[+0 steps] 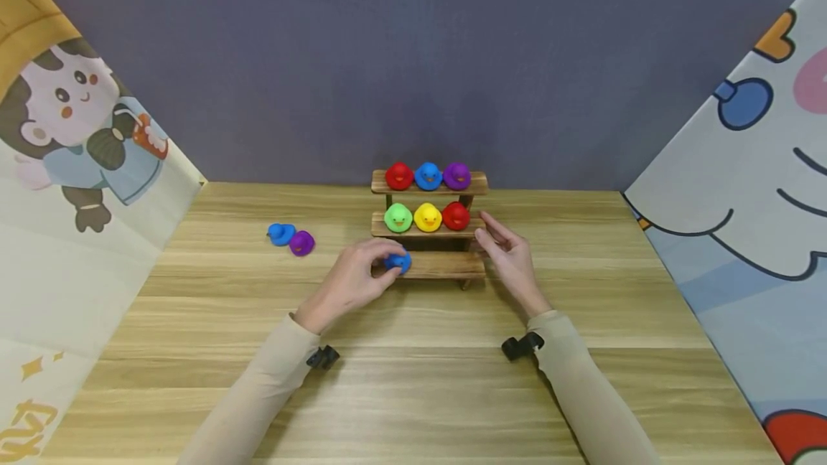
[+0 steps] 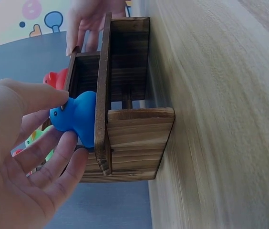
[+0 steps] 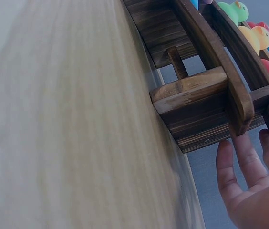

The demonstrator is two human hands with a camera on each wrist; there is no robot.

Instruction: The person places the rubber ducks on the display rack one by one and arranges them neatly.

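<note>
A blue rubber duck (image 1: 398, 262) sits at the left end of the lowest tier of a small three-tier wooden rack (image 1: 446, 265). My left hand (image 1: 355, 275) pinches it between thumb and fingers, and in the left wrist view the duck's base is right against the board. On the other side, my right hand (image 1: 512, 260) has its thumb and fairly straight fingers at the right end of the middle tier. That tier carries a green duck (image 1: 398, 218), a yellow duck (image 1: 428, 217) and a red duck (image 1: 456, 216).
On the top tier stand another red duck (image 1: 399, 176), a blue duck (image 1: 428, 176) and a purple duck (image 1: 456, 176). Left of the rack, a blue duck (image 1: 281, 234) and a purple duck (image 1: 301, 243) lie on the wooden table (image 1: 413, 393). A dark wall (image 1: 413, 63) rises behind.
</note>
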